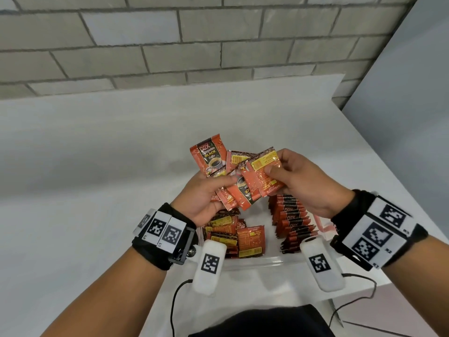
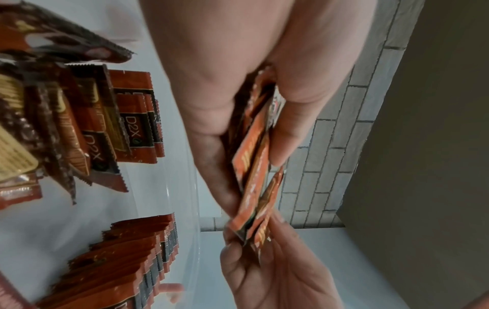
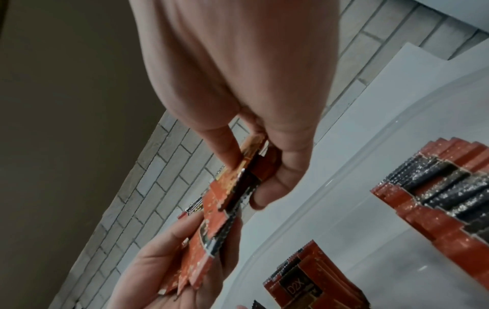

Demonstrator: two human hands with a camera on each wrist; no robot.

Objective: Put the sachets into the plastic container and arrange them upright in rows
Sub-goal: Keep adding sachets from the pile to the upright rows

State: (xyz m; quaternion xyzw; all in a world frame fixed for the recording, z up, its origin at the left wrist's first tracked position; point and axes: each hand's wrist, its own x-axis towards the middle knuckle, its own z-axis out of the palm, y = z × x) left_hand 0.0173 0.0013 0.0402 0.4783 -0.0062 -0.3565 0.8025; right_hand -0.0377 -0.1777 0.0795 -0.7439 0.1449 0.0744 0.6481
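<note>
Both hands hold a fanned bunch of red coffee sachets (image 1: 239, 177) above the clear plastic container (image 1: 252, 262). My left hand (image 1: 206, 195) grips the bunch from below, thumb across the fronts. My right hand (image 1: 298, 176) pinches the rightmost sachet (image 1: 261, 173) between thumb and fingers. In the left wrist view the sachets (image 2: 254, 167) sit edge-on between thumb and fingers. The right wrist view shows the pinched sachet (image 3: 232, 188) edge-on. Inside the container a row of upright sachets (image 1: 292, 222) stands on the right, and a looser leaning group (image 1: 233, 235) sits on the left.
The container stands on a white table (image 1: 97, 166) near its front edge, under my hands. A grey brick wall (image 1: 194, 40) runs behind the table. Black cables (image 1: 173, 310) hang from the wrist cameras near my dark-clothed body (image 1: 255, 322).
</note>
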